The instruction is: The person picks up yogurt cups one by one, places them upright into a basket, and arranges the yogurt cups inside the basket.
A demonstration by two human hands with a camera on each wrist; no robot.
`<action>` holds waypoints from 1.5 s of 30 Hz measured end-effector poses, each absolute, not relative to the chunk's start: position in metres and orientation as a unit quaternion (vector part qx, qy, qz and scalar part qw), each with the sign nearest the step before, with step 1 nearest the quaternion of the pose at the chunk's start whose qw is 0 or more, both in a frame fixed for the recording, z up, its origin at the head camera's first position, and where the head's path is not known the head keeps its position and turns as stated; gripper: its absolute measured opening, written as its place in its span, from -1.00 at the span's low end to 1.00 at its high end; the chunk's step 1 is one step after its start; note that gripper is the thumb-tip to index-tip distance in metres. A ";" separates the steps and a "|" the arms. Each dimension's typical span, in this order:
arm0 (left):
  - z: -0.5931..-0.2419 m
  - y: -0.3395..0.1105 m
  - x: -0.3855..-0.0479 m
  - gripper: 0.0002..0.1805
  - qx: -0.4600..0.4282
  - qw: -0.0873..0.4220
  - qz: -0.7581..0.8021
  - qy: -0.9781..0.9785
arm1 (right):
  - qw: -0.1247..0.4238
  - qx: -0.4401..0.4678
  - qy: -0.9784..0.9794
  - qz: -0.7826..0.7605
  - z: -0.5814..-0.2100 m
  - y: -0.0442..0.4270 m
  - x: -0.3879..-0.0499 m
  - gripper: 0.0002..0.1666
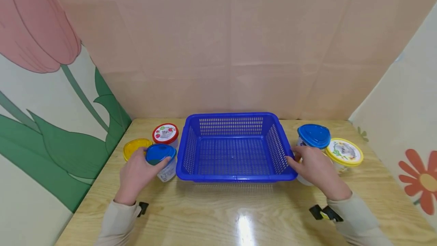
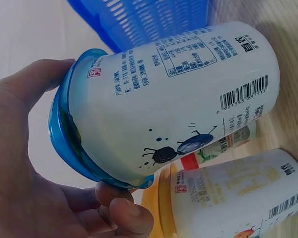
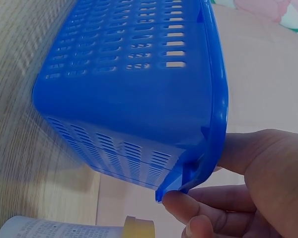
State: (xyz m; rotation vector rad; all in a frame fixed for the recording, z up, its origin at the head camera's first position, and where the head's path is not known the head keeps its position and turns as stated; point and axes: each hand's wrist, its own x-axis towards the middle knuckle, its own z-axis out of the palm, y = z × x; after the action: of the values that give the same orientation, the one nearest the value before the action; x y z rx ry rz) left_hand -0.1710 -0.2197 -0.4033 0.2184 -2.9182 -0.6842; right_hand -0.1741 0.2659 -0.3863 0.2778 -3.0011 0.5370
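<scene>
In the head view my left hand (image 1: 138,172) grips a white tub with a blue lid (image 1: 160,154), thumb on one side of the lid and fingers on the other. The left wrist view shows that tub's printed side (image 2: 179,99) with a barcode. My right hand (image 1: 315,168) pinches the right rim of a blue plastic basket (image 1: 235,178). From the right wrist, the thumb and fingers (image 3: 181,206) lie about the basket's rim (image 3: 217,99). Nothing lies inside the basket.
Left of the basket stand a yellow-lidded tub (image 1: 131,148) and a red-lidded tub (image 1: 165,133). On its right are a blue-lidded tub (image 1: 314,136) and a yellow-lidded tub (image 1: 345,152), with another partly behind my hand. All stand on a wooden table (image 1: 205,215) against a covered wall.
</scene>
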 end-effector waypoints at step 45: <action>-0.352 -0.221 -0.180 -0.02 0.027 0.193 -0.258 -0.946 | 0.035 0.085 -0.980 0.176 -0.386 0.262 -0.176 -0.68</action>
State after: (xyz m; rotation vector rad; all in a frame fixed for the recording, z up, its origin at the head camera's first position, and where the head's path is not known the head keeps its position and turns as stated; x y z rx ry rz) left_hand -0.1801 -0.2208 -0.3522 0.0750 -2.6553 -0.7247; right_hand -0.1757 0.2617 -0.3859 0.2617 -3.0126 0.5411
